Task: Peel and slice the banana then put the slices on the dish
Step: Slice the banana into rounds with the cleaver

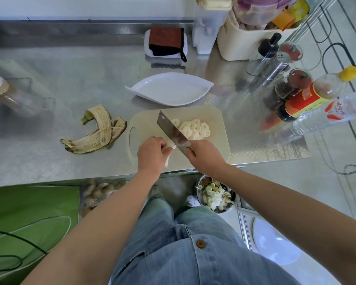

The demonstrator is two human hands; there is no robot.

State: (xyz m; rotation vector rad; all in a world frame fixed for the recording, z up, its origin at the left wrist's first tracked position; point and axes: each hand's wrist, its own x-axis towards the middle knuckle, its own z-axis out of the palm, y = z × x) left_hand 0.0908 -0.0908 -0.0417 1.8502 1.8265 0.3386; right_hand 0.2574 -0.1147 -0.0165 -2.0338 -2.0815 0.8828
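A broad stretch of bare worktop [70,79] is lying open behind the banana peel [99,130] on the left, the short way from the cutting board [216,118] up to the dish [169,90] is standing unobstructed, and bottles and jars [302,97] are crowding the right side close beside both.

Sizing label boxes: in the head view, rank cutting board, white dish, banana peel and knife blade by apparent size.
1. cutting board
2. white dish
3. banana peel, not far behind the dish
4. knife blade
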